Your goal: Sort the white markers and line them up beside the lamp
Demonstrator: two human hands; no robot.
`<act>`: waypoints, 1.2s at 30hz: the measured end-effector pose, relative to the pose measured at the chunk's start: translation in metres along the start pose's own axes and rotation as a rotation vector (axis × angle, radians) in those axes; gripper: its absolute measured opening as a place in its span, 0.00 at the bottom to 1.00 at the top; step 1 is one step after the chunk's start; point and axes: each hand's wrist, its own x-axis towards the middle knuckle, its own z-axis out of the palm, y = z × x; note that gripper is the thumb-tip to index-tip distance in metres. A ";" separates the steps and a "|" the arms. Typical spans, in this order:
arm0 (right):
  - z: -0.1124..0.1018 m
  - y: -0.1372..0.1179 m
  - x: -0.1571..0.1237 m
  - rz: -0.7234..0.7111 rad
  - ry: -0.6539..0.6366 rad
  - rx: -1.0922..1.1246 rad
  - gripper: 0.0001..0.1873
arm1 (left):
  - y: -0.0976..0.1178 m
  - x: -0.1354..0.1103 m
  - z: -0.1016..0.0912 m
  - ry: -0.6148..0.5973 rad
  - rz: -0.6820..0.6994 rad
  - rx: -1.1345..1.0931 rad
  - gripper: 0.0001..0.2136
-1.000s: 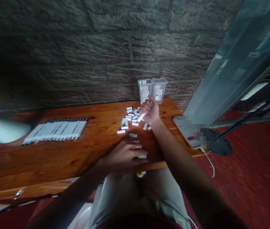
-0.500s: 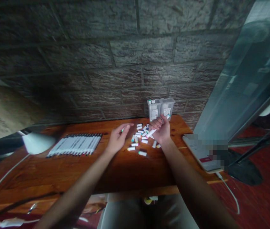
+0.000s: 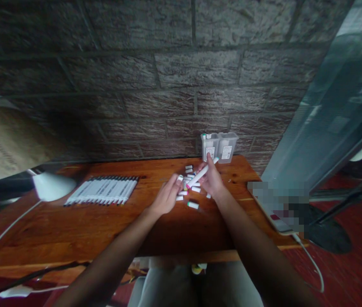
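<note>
My right hand (image 3: 213, 179) is closed around a white marker (image 3: 200, 175), tilted, with a pink lower end and a blue-green upper end. In my left hand (image 3: 167, 196), a small white marker cap (image 3: 180, 178) is pinched between thumb and fingers. The cap is close to the marker's pink end, apart from it. Beneath and between both hands lie several loose white caps with coloured ends, partly hidden by the fingers. One cap with a green end (image 3: 193, 205) lies nearer to me.
Two clear plastic boxes (image 3: 226, 149) stand by the brick wall, the left one holding some markers (image 3: 204, 137). A row of white markers (image 3: 102, 190) lies to the left, beside a white lamp (image 3: 56, 186). At the table's right edge is a plugged-in laptop (image 3: 264, 204).
My left hand has moved right and closed on a cap, towards my right hand. My right hand has turned, bringing the marker's pink end down towards the left. The view has shifted slightly.
</note>
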 end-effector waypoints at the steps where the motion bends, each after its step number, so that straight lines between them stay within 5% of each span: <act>1: 0.000 -0.001 0.000 -0.006 0.010 0.019 0.32 | 0.002 0.000 0.000 -0.002 0.001 0.016 0.14; 13: -0.003 -0.008 -0.002 -0.010 0.132 0.213 0.27 | -0.006 0.004 0.000 0.104 0.154 0.137 0.10; 36: -0.004 -0.010 0.001 0.029 0.213 0.187 0.25 | -0.009 0.009 -0.003 0.151 0.191 0.118 0.14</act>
